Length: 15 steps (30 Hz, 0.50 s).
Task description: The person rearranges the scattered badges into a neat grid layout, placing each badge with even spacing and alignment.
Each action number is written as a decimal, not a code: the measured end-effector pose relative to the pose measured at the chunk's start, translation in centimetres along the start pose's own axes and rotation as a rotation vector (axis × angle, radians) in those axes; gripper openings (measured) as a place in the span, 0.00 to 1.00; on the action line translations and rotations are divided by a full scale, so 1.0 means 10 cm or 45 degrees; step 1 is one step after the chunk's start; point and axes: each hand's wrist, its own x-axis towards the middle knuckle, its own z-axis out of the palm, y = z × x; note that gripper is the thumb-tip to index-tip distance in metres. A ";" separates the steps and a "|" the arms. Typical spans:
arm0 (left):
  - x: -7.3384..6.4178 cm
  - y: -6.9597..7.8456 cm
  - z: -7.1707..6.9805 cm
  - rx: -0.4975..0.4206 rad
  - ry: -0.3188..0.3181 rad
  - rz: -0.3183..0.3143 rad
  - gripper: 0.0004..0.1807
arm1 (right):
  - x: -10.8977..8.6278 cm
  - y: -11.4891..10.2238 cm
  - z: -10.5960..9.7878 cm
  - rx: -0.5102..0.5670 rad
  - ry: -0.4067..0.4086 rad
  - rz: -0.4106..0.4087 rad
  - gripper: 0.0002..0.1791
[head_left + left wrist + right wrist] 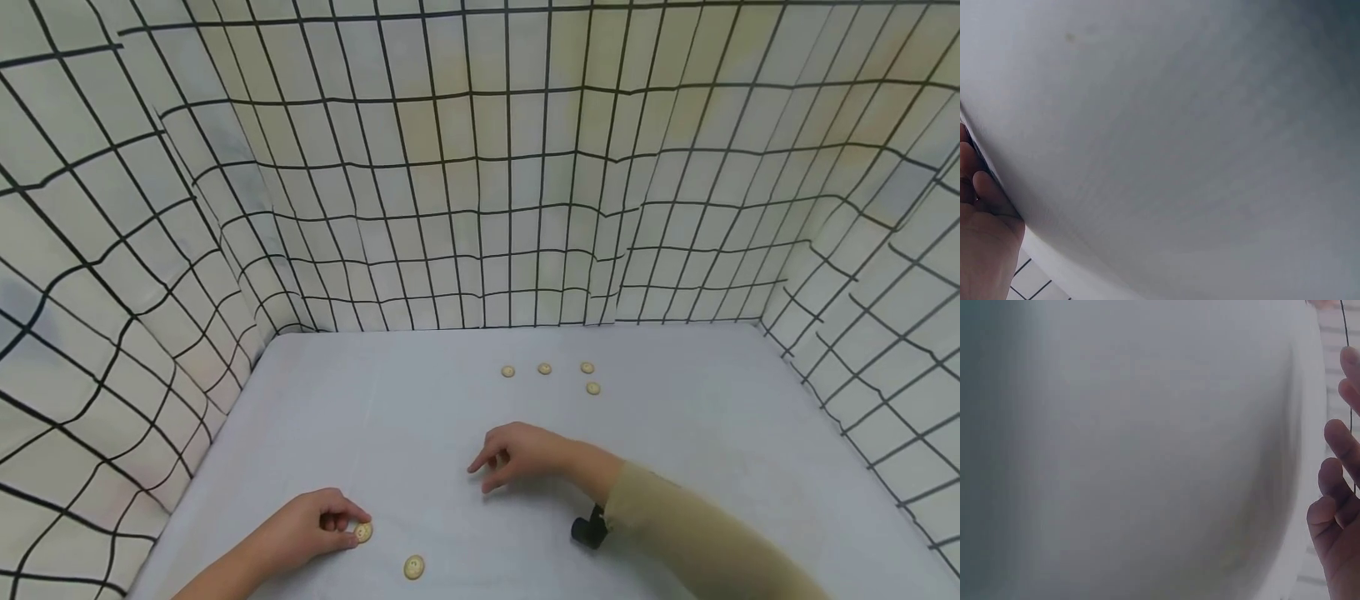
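In the head view my left hand [306, 527] is low on the left, pinching a round pale-yellow button [363, 532] between thumb and fingertips at the white tabletop. Another such button [414, 567] lies just to the right of that hand. Near the middle of the table, my right hand [521, 454] has its index finger and thumb extended and apart, with nothing between them. The left wrist view catches only part of the left hand [988, 244] at its edge, its button hidden. Loosely bent fingers of the right hand [1338, 512] show at the right wrist view's edge.
Several more buttons lie toward the back: one on the left [508, 372], one beside it [544, 368], and two at the right, a rear one [587, 367] and a front one [593, 388]. Black-gridded white cloth walls [495, 183] enclose the white table [360, 417].
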 end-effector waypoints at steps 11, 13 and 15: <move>0.00 0.02 0.00 0.019 0.010 -0.021 0.12 | 0.22 -0.54 0.35 -0.157 -0.216 -0.351 0.18; 0.01 0.02 0.00 0.023 0.011 -0.014 0.12 | 0.25 -0.60 0.39 -0.193 -0.228 -0.418 0.19; 0.01 0.01 0.00 0.019 0.010 -0.006 0.12 | 0.27 -0.64 0.41 -0.244 -0.228 -0.475 0.19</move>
